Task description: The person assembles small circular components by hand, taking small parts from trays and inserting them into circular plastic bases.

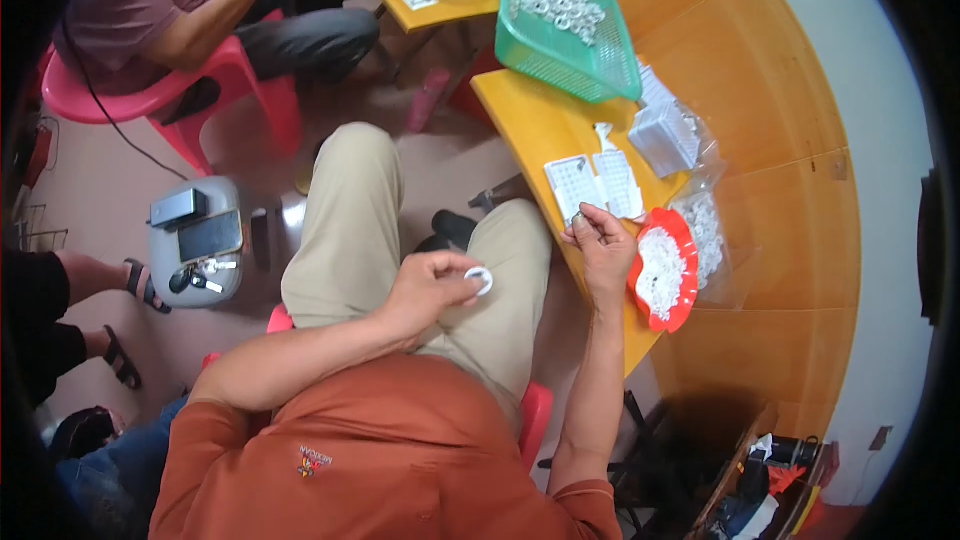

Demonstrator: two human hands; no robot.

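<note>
My left hand (432, 290) is over my lap, its thumb and fingers closed on a small white plastic ring (486, 286). Above the edge of the yellow table (545, 125), my right hand (604, 252) is pinched at the fingertips; whatever is between them is too small to make out. Just beyond those fingers lies a white tray with rows of small pockets (572, 183), with another white sheet beside it. A red wavy-rimmed bowl (688, 252) full of small white parts (660, 273) sits to the right of my right hand.
A green basket (575, 78) of white rings stands at the table's far end. Clear bags (703, 230) and stacked white trays (665, 140) line the wooden panel. Left are a grey stool (215, 285) with phone and keys, and a seated person (135, 10) on a pink chair.
</note>
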